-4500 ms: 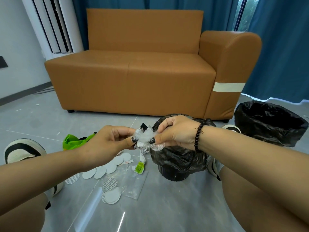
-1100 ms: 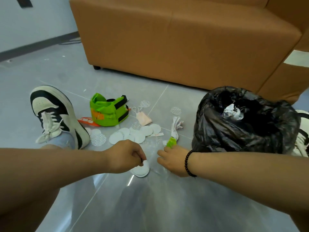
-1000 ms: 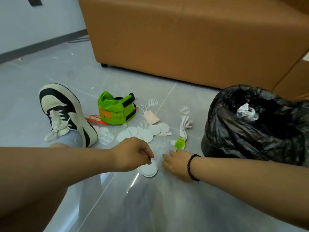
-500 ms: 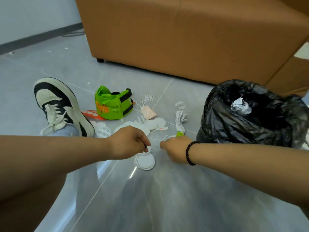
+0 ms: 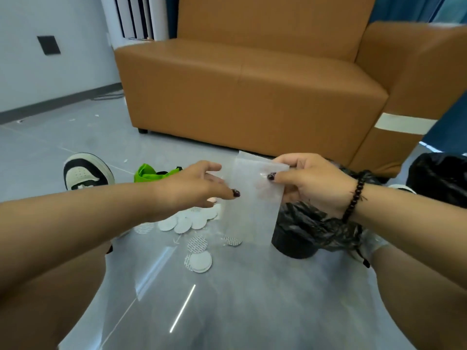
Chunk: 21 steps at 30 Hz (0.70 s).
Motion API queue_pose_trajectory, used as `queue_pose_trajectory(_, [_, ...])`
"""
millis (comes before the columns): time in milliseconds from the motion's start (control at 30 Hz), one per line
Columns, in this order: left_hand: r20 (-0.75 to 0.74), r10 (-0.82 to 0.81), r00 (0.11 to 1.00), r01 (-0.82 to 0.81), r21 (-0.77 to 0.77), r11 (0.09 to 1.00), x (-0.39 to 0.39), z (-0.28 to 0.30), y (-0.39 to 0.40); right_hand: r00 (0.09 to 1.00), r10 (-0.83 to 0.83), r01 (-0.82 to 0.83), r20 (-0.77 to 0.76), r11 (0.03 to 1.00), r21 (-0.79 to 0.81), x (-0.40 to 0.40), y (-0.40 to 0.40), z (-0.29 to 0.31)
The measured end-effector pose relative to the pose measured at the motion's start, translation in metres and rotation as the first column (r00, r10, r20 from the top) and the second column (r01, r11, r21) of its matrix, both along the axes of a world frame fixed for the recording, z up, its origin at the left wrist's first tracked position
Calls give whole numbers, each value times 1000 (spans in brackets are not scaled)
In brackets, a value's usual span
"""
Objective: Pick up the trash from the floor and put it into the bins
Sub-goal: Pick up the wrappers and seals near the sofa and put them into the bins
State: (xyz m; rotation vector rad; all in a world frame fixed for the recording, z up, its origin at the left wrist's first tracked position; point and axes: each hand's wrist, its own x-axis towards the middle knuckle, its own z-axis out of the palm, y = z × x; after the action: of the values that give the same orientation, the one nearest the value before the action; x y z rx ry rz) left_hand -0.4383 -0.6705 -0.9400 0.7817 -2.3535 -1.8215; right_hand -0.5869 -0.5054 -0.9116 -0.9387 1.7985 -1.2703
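Item: translucent rectangular plastic bag (image 5: 254,198), held upright in the air above the grey tiled floor (image 5: 227,311), in front of the tan leather sofa (image 5: 252,92).

Right hand (image 5: 310,183): grip closed on the bag's upper corner at about 2 o'clock of the bag, thumb pressed on its near face and fingers curled behind. A black bead bracelet (image 5: 355,198) sat on that wrist.

Left hand (image 5: 199,185): grip wide, fingers extended and relaxed, at 9 o'clock of the bag; the fingertips met the bag's left edge, though whether they touched it could not be told.

Bins: black-lined round bin (image 5: 303,231) directly below the right hand, at 5 o'clock of the bag; second black-lined bin (image 5: 439,178) at 3 o'clock, well apart.

Floor litter: white round cotton pads (image 5: 187,221) in a loose cluster at 7 o'clock of the bag, with a further stacked pair (image 5: 199,261) nearer the viewer. Crumpled green fabric bag (image 5: 151,171) at 9 o'clock, behind the left forearm.

Also present: black-and-white sneaker (image 5: 86,170), far left.
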Motion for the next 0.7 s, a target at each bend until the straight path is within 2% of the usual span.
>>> queue_pose_trajectory(100, [-53,-94,994,94,-3,996,5,20,22,1000,-29,30,10,998,-54,5,18,14])
queue_pose_trajectory(167, [-108,-91,990,85,-62,994,5,25,38,999,-53,51,-14,995,-87,8,24,20])
queue_pose_trajectory(267, [-236,-10,972,0,-46,999,4,32,53,996,-73,81,48,980,-180,11,29,27])
queue_pose_trajectory(333, [-309,90,947,-85,31,996,3,34,55,990,-59,84,128,975,-204,11,32,29])
queue_pose_trajectory(400, [-341,187,921,-155,119,981,2,34,49,990,-67,90,121,975,-201,9,35,27])
queue_pose_trajectory(467, [-328,243,913,-189,189,964,1,33,44,992,-116,123,43,973,-196,3,35,25])
queue_pose_trajectory(533, [-314,248,916,-195,192,962,0,32,41,985,-158,143,-68,972,-184,-3,36,24])
queue_pose_trajectory(633, [-354,232,906,-203,118,972,-1,31,37,948,-97,61,-304,990,-125,-11,37,23])
queue_pose_trajectory(700, [-368,163,915,-159,41,986,-1,33,33,924,-22,-10,-381,997,-83,-12,38,22])
